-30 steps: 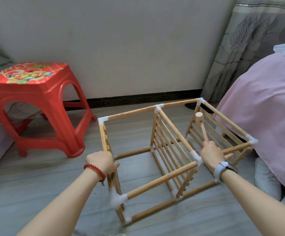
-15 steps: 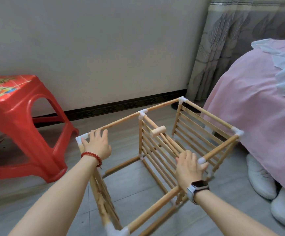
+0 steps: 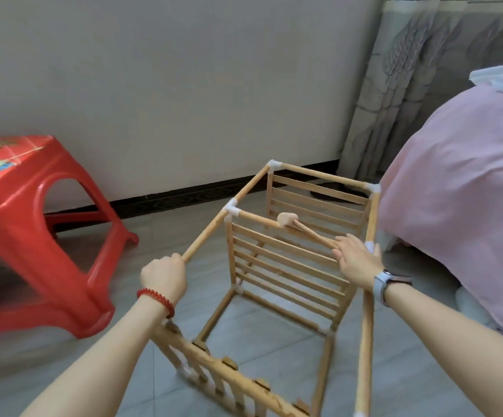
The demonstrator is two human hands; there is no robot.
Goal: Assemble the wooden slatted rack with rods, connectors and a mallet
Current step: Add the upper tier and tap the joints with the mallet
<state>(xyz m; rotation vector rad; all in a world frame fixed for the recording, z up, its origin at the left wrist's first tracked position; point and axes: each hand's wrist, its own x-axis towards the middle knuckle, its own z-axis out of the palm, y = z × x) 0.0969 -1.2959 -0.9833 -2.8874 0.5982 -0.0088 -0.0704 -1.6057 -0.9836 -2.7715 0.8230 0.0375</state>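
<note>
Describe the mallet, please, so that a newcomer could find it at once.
Start at the wooden rack on the floor beside the red stool. Across its middle slatted panel lies the mallet, its handle in the right hand. Unlike the rods, it ends in a stubby, pale, round head.

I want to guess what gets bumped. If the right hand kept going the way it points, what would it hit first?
Probably the mallet's head, which sits just ahead of the right hand on the middle rail of the rack. Depth is hard to judge, so it might slide past.

It was a home bedroom: a pink-covered bed (image 3: 454, 191) at three o'clock, grey patterned curtains (image 3: 409, 85), a red plastic stool (image 3: 33, 221).
</note>
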